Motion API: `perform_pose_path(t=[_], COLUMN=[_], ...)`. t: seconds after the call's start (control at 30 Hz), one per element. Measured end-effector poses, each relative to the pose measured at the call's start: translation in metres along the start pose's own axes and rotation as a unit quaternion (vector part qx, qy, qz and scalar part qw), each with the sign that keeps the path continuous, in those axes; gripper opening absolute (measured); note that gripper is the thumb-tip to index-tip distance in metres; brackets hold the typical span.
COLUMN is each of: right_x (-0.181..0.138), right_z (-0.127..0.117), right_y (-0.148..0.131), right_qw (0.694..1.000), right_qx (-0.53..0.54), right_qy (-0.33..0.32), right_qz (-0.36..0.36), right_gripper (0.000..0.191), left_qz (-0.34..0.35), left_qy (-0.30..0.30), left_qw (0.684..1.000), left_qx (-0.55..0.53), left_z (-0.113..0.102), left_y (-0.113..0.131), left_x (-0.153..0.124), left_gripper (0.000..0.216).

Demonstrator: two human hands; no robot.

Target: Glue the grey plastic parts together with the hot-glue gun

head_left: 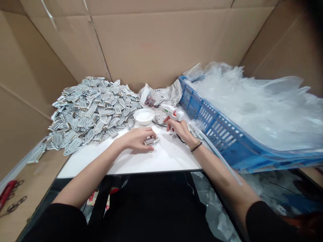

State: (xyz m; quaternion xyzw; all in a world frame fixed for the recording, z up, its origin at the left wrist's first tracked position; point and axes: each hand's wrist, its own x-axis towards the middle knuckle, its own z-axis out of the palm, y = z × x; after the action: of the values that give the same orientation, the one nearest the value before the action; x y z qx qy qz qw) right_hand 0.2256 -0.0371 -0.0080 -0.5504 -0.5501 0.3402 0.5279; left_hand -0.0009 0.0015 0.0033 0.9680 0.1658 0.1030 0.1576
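Note:
My left hand [138,138] rests on the white tabletop [161,158], fingers curled around a small grey-and-white flat piece [151,140] that it pins to the surface. My right hand [178,129] grips the handle of a white hot glue gun [172,112], whose nozzle points left toward a small round metal object [158,118]. A white bowl [143,116] stands just beyond my left hand. A large heap of similar grey flat pieces [91,109] covers the table's left side.
A blue plastic crate [214,126] full of clear plastic bags lies tilted at the right. A crumpled bag [158,95] sits behind the bowl. Cardboard walls surround the table. Scissors and a red tool [10,195] lie on cardboard at lower left.

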Motion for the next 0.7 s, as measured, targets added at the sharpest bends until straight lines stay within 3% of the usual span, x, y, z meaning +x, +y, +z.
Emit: perform_pose_path(t=[0.3, 0.43, 0.57, 0.7], right_x=[0.001, -0.001, 0.000, 0.001], right_z=[0.000, 0.001, 0.000, -0.001], right_y=[0.005, 0.001, 0.002, 0.005], right_qw=[1.000, 1.000, 1.000, 1.000], right_qx=[-0.007, -0.002, -0.001, -0.003], right_qy=[-0.007, -0.008, -0.013, -0.017], right_qz=[0.005, 0.011, 0.000, 0.004], right_gripper=[0.018, 0.016, 0.017, 0.017], left_qz=[-0.074, -0.137, -0.186, -0.160], left_qy=[0.137, 0.164, 0.168, 0.145], left_qw=[0.979, 0.964, 0.962, 0.976], left_qx=[-0.133, -0.158, -0.110, 0.004], left_z=[0.014, 0.020, 0.022, 0.011], left_y=[-0.015, -0.019, -0.026, -0.024], left_x=[-0.006, -0.006, -0.009, -0.016], left_gripper=[0.025, 0.028, 0.027, 0.025])
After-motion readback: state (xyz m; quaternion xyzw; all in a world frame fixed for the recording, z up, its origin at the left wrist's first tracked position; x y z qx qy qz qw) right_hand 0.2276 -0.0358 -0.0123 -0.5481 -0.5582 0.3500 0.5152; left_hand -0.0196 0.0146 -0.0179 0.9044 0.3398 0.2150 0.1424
